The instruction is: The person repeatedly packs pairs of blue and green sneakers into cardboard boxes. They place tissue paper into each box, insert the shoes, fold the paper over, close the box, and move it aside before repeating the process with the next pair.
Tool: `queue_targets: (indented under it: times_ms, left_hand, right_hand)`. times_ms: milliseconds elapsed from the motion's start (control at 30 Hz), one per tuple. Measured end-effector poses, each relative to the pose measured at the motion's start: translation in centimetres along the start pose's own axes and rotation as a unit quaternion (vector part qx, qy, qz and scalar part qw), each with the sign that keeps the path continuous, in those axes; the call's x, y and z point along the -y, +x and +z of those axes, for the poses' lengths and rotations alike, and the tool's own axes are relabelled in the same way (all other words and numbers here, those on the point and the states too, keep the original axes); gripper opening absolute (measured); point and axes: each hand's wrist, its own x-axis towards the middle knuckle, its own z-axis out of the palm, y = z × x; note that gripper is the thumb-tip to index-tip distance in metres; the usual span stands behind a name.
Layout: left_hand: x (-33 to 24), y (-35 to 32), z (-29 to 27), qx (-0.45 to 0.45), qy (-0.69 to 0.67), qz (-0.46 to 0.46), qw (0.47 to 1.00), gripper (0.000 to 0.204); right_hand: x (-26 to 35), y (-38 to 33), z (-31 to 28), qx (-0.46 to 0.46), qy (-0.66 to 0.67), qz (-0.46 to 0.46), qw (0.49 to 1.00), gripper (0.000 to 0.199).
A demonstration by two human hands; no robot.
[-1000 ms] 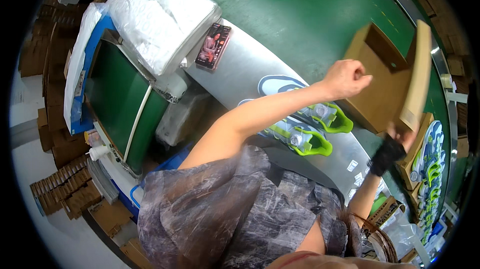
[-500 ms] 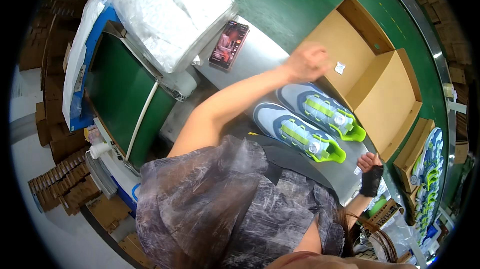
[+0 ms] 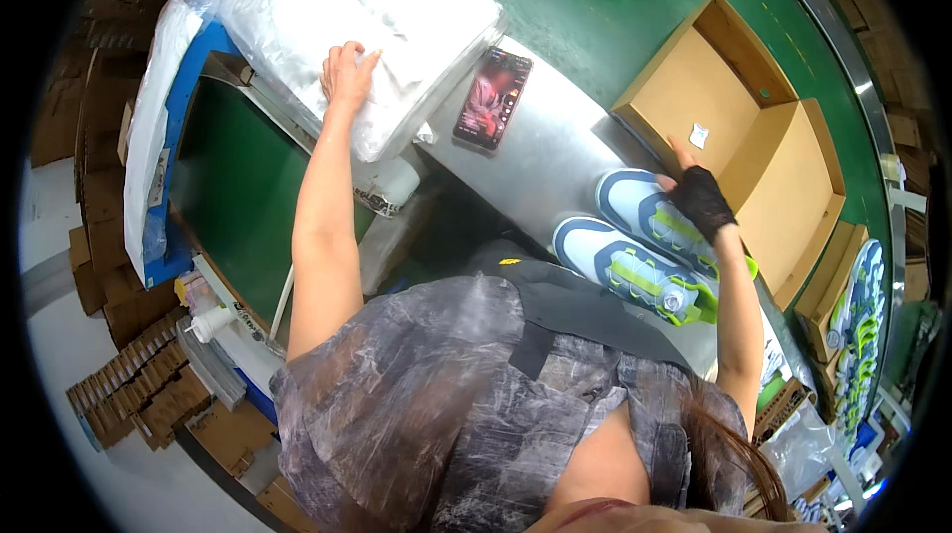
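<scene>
My left hand (image 3: 347,79) rests on a stack of thin white sheets (image 3: 288,12) in clear plastic, its fingers bent and slightly apart. Over the toe of the farther shoe, my right hand (image 3: 697,198), in a black fingerless glove, reaches to the near edge of an open brown shoebox (image 3: 719,126). Its forefinger and thumb are spread; the other fingers are partly hidden. Two light-blue sports shoes with lime-green trim lie side by side: the nearer shoe (image 3: 625,260) in plain sight, the farther shoe (image 3: 635,201) partly under my right hand and forearm. Inside the box lies a small white packet (image 3: 699,136).
A phone (image 3: 493,99) with a lit screen lies on the metal table (image 3: 555,146), beside the sheet stack. Beyond runs a green belt (image 3: 585,7) with a metal rail. More shoes (image 3: 858,335) in boxes line the right side. A blue-framed stand (image 3: 183,107) is at left.
My left hand has swung from above the shoebox leftward to the white sheets. My right hand has moved up from beside the shoe heels to the box's near edge.
</scene>
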Motion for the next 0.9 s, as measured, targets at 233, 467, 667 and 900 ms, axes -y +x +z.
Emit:
queue_targets:
  times_ms: [233, 467, 667, 900]
  left_hand:
    - [2.9, 2.8, -2.4, 0.020, -0.129, 0.091, 0.987, 0.017]
    - [-0.3, 4.8, -18.3, 0.018, -0.562, 0.060, 0.825, 0.021]
    - [-15.5, 2.0, -25.2, -0.033, -0.211, 0.426, 0.879, 0.029]
    - [-33.7, -1.5, -24.2, 0.119, -0.649, 0.298, 0.690, 0.025]
  right_hand:
    - [0.5, 1.3, 2.0, -0.026, -0.019, 0.013, 0.999, 0.065]
    - [1.8, 1.3, 1.9, -0.024, -0.057, 0.044, 0.997, 0.071]
    - [13.2, -0.8, -2.4, -0.166, 0.080, -0.233, 0.955, 0.075]
    - [16.1, -0.8, -9.3, -0.278, 0.614, -0.285, 0.682, 0.030]
